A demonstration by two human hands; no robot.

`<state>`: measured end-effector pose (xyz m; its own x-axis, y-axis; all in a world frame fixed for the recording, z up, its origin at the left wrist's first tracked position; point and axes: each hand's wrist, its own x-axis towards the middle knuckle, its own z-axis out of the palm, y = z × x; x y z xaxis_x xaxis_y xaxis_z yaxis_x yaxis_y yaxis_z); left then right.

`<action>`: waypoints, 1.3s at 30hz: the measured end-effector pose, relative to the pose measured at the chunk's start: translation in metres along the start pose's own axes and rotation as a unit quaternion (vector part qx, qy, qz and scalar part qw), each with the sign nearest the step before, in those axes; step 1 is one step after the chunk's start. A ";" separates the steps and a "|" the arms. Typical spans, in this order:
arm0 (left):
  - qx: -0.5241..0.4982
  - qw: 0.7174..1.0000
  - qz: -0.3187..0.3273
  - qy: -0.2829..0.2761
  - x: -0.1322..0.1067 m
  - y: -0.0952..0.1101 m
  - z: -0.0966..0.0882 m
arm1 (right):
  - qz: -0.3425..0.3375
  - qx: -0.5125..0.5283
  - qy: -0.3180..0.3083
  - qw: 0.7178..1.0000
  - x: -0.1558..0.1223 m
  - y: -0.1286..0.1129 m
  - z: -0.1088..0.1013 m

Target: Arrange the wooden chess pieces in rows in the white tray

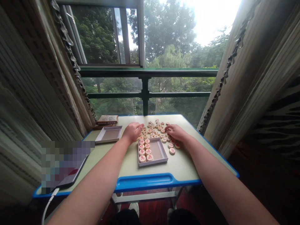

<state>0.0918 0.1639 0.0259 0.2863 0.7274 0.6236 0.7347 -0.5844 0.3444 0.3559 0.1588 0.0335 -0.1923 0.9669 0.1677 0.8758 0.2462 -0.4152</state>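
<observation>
Loosely curled, the right hand (174,131) has its fingertips among the loose discs (159,128); the left hand (133,129) bends beside them. Whether either pinches one, I cannot tell. Around the shallow box (157,150), loose discs spread from eleven round to three o'clock; eight sit inside toward nine. They look light, hard and smoothly rounded, likely best taken by opposite rims.

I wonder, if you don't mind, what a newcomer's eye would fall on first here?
Probably the loose pieces scattered on the table, with the left hand and right hand at either side of them. Nearer the person, a box holds two columns of pieces along its left side. Beyond the green railing, trees fill the view.
</observation>
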 end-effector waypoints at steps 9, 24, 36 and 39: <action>-0.011 1.000 0.002 0.029 -0.001 0.005 -0.003 | -0.029 -0.019 0.033 0.999 0.001 -0.009 0.005; -0.021 0.998 -0.059 -0.003 0.001 0.016 -0.005 | -0.104 0.093 0.105 0.985 -0.007 -0.029 0.010; -0.083 0.986 -0.030 -0.139 -0.001 0.026 -0.006 | 0.019 -0.048 0.066 0.996 0.002 -0.006 0.008; -0.094 0.981 0.007 -0.172 -0.002 0.032 -0.004 | 0.017 -0.046 0.060 0.997 0.000 -0.007 0.007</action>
<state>0.1119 0.1424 0.0388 0.5098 0.7784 0.3663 0.6126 -0.6274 0.4807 0.3469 0.1580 0.0301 -0.1133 0.9583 0.2624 0.9184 0.2018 -0.3403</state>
